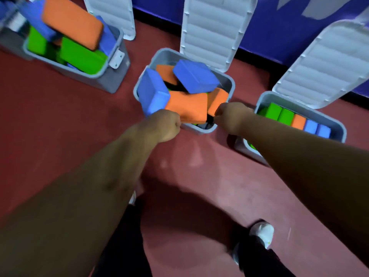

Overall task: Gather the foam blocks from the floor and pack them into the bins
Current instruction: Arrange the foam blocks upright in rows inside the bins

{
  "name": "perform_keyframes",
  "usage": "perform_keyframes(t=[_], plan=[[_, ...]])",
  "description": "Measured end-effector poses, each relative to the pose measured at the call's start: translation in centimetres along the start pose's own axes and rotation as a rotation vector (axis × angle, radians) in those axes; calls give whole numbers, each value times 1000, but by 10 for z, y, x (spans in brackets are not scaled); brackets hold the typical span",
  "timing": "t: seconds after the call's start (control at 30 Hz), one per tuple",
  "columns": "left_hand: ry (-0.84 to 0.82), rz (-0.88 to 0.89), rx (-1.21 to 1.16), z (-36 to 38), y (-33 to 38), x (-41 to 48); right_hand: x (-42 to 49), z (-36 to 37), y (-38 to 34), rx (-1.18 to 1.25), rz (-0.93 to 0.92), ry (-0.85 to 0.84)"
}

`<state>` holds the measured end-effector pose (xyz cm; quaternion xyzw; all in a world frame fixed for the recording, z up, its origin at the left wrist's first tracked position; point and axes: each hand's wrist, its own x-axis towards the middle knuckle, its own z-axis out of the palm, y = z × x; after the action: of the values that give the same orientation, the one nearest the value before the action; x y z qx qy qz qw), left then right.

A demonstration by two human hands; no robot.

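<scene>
Overhead, a person's left hand point(167, 124) closes its grip on the near corner of an orange foam block point(187, 108) lying atop the heaped middle bin point(231, 80) on the red floor point(60, 126). The right hand point(229, 114), fingers curled, meets a second orange block point(218, 98) at the bin's near rim, though blur hides whether that grip holds it. Blue blocks point(194, 76) crown the pile. A left bin point(111, 80) and a right bin point(337, 124), also holding blocks, flank it, white lids point(211, 27) propped against a blue wall point(279, 27).
</scene>
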<state>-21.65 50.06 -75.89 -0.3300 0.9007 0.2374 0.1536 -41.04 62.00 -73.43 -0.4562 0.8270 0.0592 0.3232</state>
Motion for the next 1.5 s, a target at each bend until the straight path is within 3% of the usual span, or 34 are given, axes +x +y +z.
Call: perform_keyframes(t=[0.2, 0.33, 0.47, 0.67, 0.83, 0.9, 0.97, 1.1, 1.23, 1.37, 1.5], plan=[[-46, -73, 31, -33, -140, 5, 45, 2, -142, 63, 42, -52], [-107, -95, 19, -51, -195, 18, 77, 4, -192, 211, 121, -72], [-102, -131, 46, -58, -215, 51, 126, 18, -199, 300, 200, -43], [-186, -157, 53, -44, -231, 115, 222, 49, -172, 600, 390, 183], [-150, -181, -23, -18, -259, 156, 281, 68, -167, 614, 393, 2], [-92, -157, -138, 3, -273, 168, 291, 72, -166, 481, 358, 4], [17, -171, -240, 29, -285, 184, 297, 76, -165, 501, 328, 37], [160, -406, -341, 67, -301, 200, 295, 82, -167, 860, 366, 96], [88, -640, -1008, 65, -297, 212, 298, 90, -178, 931, 370, 210], [-65, -543, -1380, 36, -312, 232, 327, 91, -206, 1094, 413, 198], [44, -468, -1520, -1, -348, 279, 363, 79, -234, 1270, 365, 201]])
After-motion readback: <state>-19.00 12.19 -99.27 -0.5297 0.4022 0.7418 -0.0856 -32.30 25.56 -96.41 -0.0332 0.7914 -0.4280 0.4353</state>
